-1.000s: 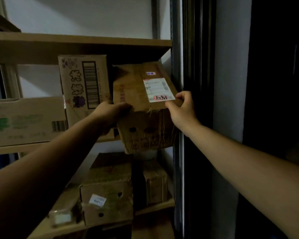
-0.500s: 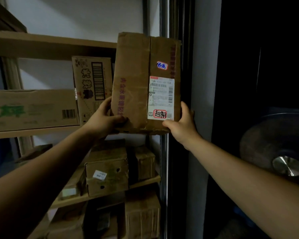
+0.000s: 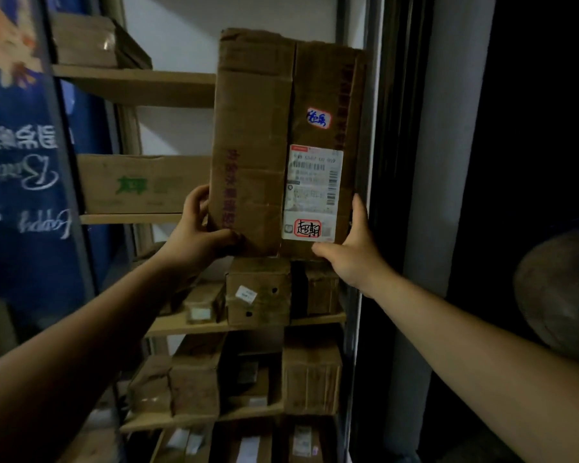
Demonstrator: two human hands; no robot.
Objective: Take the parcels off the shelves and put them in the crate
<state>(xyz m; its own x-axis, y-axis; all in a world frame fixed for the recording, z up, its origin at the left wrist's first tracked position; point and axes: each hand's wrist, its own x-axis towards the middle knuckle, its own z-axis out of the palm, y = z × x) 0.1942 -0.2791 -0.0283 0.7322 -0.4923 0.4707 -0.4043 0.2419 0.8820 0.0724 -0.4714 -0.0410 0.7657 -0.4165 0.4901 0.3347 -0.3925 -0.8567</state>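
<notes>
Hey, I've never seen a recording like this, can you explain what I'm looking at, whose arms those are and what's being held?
No machine here: the picture comes from a wide-angle camera worn on a person's head, looking forward and down, so the arms are that person's own. The left hand and right hand grip the bottom corners of a tall cardboard parcel, held upright in front of the shelves. It carries a white shipping label and a small sticker with blue handwriting. Behind it, more cardboard boxes sit on the wooden shelves, including a long box with green print and a smaller box with holes below. No crate is visible.
</notes>
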